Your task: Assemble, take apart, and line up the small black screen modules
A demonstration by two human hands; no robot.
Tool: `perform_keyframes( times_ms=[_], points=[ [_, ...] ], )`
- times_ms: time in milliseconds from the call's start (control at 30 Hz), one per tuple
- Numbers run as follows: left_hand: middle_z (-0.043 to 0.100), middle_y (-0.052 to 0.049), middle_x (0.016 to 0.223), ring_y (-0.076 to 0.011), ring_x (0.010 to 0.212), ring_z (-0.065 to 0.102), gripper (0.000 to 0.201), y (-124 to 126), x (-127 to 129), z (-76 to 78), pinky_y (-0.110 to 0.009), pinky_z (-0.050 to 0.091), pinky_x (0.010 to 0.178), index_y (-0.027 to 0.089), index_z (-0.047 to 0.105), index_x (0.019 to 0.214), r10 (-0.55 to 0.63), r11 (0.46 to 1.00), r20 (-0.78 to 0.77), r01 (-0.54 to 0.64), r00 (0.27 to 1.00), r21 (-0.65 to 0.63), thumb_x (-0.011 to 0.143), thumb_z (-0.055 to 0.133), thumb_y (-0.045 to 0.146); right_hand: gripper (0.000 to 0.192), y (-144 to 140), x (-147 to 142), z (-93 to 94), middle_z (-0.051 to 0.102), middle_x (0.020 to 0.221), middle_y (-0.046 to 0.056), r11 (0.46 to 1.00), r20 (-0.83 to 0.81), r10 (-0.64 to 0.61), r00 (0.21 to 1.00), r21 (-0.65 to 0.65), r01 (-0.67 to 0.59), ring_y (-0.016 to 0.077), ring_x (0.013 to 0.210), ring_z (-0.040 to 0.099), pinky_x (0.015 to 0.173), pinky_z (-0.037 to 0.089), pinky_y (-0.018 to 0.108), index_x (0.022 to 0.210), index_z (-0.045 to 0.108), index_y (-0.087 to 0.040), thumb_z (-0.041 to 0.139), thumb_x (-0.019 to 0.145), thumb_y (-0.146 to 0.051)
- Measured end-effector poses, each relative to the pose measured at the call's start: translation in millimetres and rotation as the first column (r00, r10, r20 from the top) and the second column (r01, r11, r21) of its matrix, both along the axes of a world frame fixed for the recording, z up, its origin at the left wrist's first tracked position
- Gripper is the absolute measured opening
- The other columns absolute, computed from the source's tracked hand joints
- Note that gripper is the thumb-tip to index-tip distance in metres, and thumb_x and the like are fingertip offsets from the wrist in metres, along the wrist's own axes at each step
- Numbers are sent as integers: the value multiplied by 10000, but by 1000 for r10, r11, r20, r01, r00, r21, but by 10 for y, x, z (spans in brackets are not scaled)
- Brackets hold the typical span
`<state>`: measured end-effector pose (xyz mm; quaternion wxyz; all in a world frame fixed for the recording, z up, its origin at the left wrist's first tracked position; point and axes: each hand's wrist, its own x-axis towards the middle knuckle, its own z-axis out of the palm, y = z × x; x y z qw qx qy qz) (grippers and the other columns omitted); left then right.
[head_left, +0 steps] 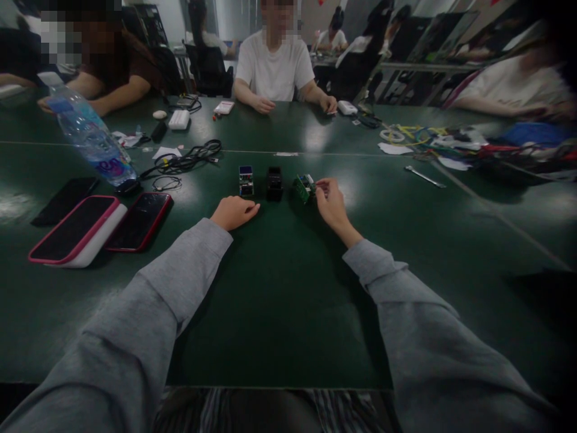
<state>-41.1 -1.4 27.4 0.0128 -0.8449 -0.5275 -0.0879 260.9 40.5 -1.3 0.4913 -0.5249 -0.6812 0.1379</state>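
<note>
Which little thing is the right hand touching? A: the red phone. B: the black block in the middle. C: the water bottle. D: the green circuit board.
D: the right hand has its fingertips on the green board, while the black block sits apart to its left, untouched.

Blurred clutter (473, 144) at table's far right

Dim room, overhead glare patches on the green table (288, 313), dark blurred corners, wide-angle bending at edges
</note>
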Motion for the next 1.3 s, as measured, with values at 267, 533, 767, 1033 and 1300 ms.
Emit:
perform_keyframes(
  times_ms=[267,533,767,1033,1300],
  points=[
    [694,-63,738,-194,666,615,544,7,3,-18,-311,349,590,212,707,784,-6,1000,-8,6,1000,20,1026,322,511,429,-36,-22,-13,669,1057,124,1000,110,-2,994,-6,2,290,957,662,873,549,482,1150,516,-224,654,827,-471],
    [691,-63,729,-193,661,613,541,9,-4,-16,-312,363,593,212,706,776,2,1000,-13,-2,1000,21,1023,324,506,429,16,47,-23,686,943,84,999,55,19,998,-48,-16,261,894,659,844,538,441,1182,588,-235,375,993,-554],
    [690,-63,733,-198,672,617,532,-6,0,6,-314,361,598,212,708,788,-2,1000,-2,2,1000,4,1025,331,504,619,92,84,-98,691,1113,122,1000,150,2,989,-3,-1,303,1051,634,959,499,488,1151,622,-231,217,1006,-676],
    [696,-59,750,-183,664,611,521,-1,-7,-8,-308,366,602,205,707,798,-14,1000,8,14,1000,-11,1028,341,495,556,208,166,-182,689,1053,133,995,143,-88,986,-35,94,309,1042,628,960,487,514,1086,634,-236,227,1023,-609],
    [700,-67,754,-191,676,621,537,2,1,-3,-306,356,601,203,718,806,-5,1000,-5,5,1000,5,1028,332,503,660,64,54,-82,551,1344,172,999,325,41,945,21,-51,349,1276,498,1086,404,570,1480,451,-212,422,978,-640]
  ],
)
